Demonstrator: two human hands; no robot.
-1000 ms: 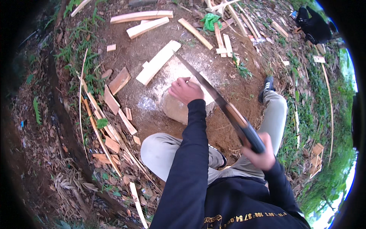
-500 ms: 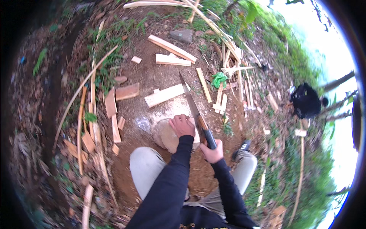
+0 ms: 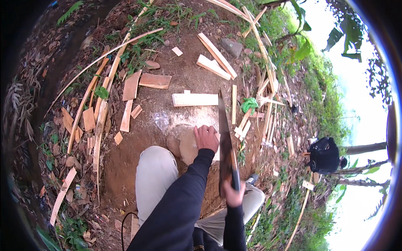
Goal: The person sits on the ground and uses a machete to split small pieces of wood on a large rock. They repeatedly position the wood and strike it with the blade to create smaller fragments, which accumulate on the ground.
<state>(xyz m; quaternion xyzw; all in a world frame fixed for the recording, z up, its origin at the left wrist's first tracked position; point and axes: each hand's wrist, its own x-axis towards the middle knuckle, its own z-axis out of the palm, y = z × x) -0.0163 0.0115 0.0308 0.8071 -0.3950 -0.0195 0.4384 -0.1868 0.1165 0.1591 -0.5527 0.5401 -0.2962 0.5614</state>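
My right hand (image 3: pixel 234 193) is closed round the dark handle of a handsaw (image 3: pixel 225 125). Its long blade points away from me and is a little blurred. Just left of the blade, my left hand (image 3: pixel 206 139) presses on a pale piece of wood (image 3: pixel 217 151), its fingers bent over the top; the palm hides most of the piece. That wood lies on a round, brown block (image 3: pixel 188 145) between my knees. Beyond it, a pale board (image 3: pixel 194 99) lies crosswise on the ground, its right end close to the blade's tip.
Two pale boards (image 3: pixel 217 56) lie farther off beside a grey stone (image 3: pixel 231 47). Brown offcuts (image 3: pixel 155 80) and long strips (image 3: pixel 102 113) are on the left. At right are more sticks, a green plastic bag (image 3: pixel 250 104) and a black bag-like object (image 3: pixel 324 155). My knee (image 3: pixel 157 175) is near the block.
My right hand has drawn the saw back toward me, and the blade now points more straight ahead. My left hand stays on the wood. The whole view has turned.
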